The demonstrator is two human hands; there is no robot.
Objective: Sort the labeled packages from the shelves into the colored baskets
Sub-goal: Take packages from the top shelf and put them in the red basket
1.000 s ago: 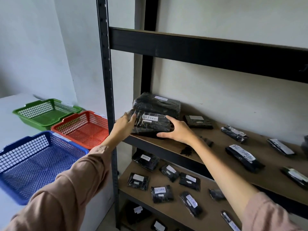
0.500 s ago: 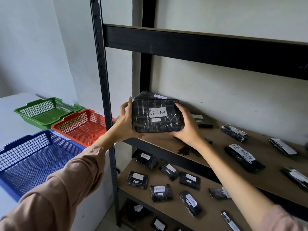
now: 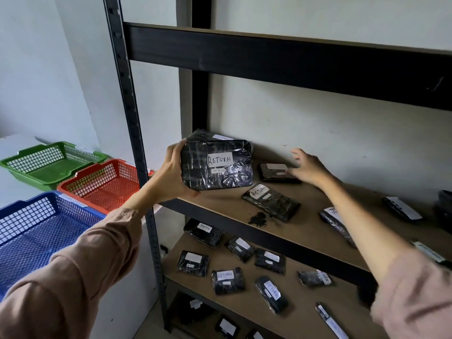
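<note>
Barely begun: gripping RETURN package in left hand above shelf's front-left corner; right hand empty, fingers spread wide, near back edge; nothing visible in baskets, many packages left on shelves

Three plastic baskets share a grid pattern of small open holes: a green basket, a red basket and a blue basket. The large package is glossy black film streaked with pale reflections, with a white label hand-lettered in black. The smaller packages on the brown shelf boards look alike. The shelf frame is black, the wall off-white and the sleeves dusty pink.
</note>
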